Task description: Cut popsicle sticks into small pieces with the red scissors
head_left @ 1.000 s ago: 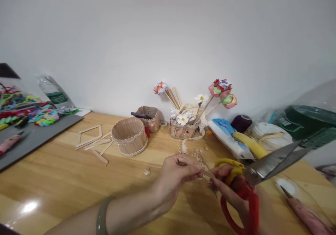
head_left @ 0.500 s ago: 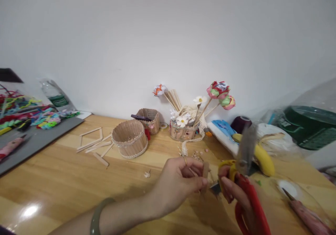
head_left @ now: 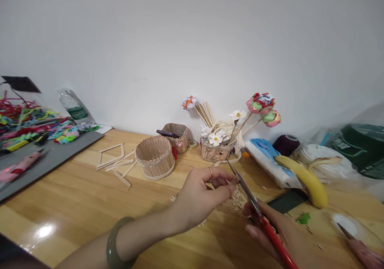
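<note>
My left hand (head_left: 207, 197) pinches a short flat wooden strip (head_left: 235, 180) between thumb and fingers, a little above the table. My right hand (head_left: 270, 225) is closed round the red handles of a pair of scissors (head_left: 250, 197). The blades point up and to the left, and the strip's end lies against them; I cannot tell how far apart they are. Small wood chips (head_left: 238, 199) lie on the table beneath and behind the hands. To the left stands a round basket of wooden slats (head_left: 154, 159) with a pale trim round its base.
Loose wooden sticks (head_left: 115, 163) lie left of the basket. Behind are a second slatted basket (head_left: 181, 135) and a flower-filled pot (head_left: 214, 153). On the right are a tissue pack (head_left: 270, 161), a banana (head_left: 312, 185) and a pink-handled pointed tool (head_left: 360, 247). A grey board (head_left: 60, 157) bears colourful yarn.
The scissors have swung from upright and blurred to slanting left, their blades now at the strip. My left hand keeps its pinch. The whole view has shifted slightly.
</note>
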`<state>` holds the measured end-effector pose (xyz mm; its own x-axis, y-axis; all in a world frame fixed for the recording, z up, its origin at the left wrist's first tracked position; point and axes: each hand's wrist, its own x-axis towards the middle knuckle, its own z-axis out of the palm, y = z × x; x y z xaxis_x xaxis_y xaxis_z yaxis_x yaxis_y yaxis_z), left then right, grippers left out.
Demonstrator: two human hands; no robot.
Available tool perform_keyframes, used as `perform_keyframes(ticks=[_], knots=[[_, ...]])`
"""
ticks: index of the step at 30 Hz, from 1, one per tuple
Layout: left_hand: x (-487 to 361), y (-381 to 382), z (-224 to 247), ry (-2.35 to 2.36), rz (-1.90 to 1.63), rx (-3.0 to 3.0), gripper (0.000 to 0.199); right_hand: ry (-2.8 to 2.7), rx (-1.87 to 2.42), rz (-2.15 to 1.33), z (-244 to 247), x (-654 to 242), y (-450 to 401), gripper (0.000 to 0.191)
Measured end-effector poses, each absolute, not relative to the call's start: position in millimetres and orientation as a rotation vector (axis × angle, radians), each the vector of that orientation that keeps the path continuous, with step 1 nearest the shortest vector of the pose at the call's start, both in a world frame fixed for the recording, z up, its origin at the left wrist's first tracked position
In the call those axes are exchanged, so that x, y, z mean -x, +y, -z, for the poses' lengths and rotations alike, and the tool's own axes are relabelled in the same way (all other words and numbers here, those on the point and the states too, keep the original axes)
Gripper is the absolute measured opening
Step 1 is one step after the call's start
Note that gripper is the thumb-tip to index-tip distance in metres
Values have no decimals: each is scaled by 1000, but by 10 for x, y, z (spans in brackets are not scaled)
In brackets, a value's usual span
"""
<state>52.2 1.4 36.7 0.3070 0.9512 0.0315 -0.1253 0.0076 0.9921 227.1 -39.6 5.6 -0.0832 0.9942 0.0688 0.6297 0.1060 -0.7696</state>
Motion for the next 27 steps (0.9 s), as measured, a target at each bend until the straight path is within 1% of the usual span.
perform_keyframes(ticks=[3,6,15,19,23,27], knots=[[-509,22,-357,909,-1023,-1295,15,-1869,1650,-721,-40,-2346,-369,24],[-500,35,-379,945,-1013,-1314,10,-1905,1667,-762,26,-2436,-350,20],[-513,63,-392,949,-1028,-1279,8,-1868,1664,-815,20,-2425,-346,17],[-516,70,-372,970,-1034,-1263,7,-1832,1593,-883,20,-2390,-341,18],[-519,85,-393,973,-1014,-1218,6,-1837,1667,-800,9,-2379,-354,20],[-516,101,-408,964,-994,-1221,7,-1956,1716,-825,30,-2422,-351,23]])
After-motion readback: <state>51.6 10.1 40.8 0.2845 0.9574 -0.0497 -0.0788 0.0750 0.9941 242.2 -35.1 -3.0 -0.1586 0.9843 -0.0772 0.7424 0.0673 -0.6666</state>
